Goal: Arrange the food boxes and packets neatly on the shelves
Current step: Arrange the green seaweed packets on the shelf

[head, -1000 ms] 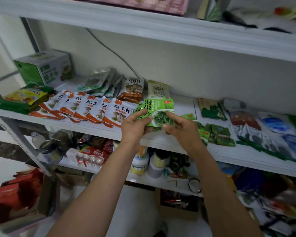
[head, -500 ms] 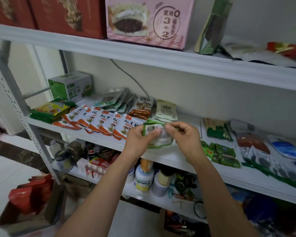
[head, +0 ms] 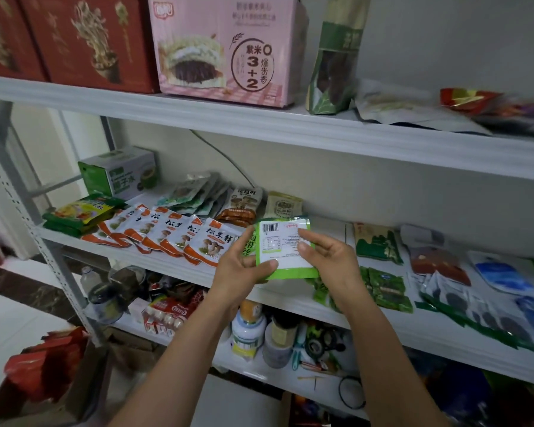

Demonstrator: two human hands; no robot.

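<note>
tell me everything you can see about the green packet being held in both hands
The green packet is a flat, glossy plastic pouch, bright green at its edges, with its white back label facing the camera: a barcode at top left and small print below. It is held nearly upright in front of the middle shelf, the left hand pinching its lower left, the right hand its right edge.

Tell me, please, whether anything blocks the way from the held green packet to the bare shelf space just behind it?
Nothing visible does. Both hands hold the green packet above the middle shelf, whose bare patch lies right behind it.
</note>
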